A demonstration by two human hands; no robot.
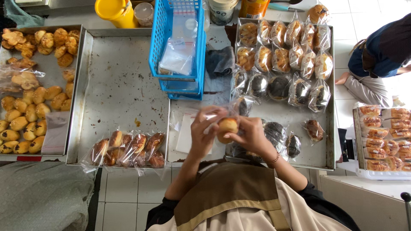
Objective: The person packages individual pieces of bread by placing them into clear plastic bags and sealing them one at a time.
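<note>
Both my hands meet in front of my chest around one small golden bun (227,126). My left hand (203,133) grips the bun's left side together with a clear plastic bag (218,113) that rises above it. My right hand (251,136) pinches the bun's right side. The bun sits partly inside the bag's mouth. Below my hands a stack of flat clear bags (185,136) lies on the table.
A metal tray (124,85) holds a row of bagged pastries (128,149) at its near edge. Left tray (47,68) carries unwrapped golden buns (25,124). Right tray (329,128) holds bagged light and dark pastries (282,55). Blue basket (180,42) with bags stands behind. A seated person (376,60) is at right.
</note>
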